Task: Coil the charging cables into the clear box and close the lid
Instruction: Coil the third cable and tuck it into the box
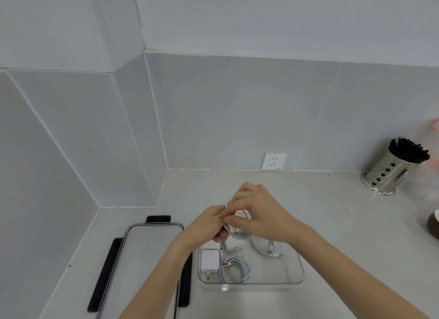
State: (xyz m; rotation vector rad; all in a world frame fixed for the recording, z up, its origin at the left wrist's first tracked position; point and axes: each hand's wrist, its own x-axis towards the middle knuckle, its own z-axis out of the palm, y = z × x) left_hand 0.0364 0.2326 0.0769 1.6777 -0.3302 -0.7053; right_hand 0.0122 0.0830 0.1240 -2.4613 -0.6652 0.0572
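Both hands, left hand and right hand, pinched a white cable, apparently coiled, above the clear box on the counter. Two coiled cables and chargers lay inside; the lid lay just left.

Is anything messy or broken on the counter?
Nothing looks broken or spilled. The lid lies off beside the clear box, and both hands, left and right, hold a white cable above it. Two coiled cables already lie neatly inside.
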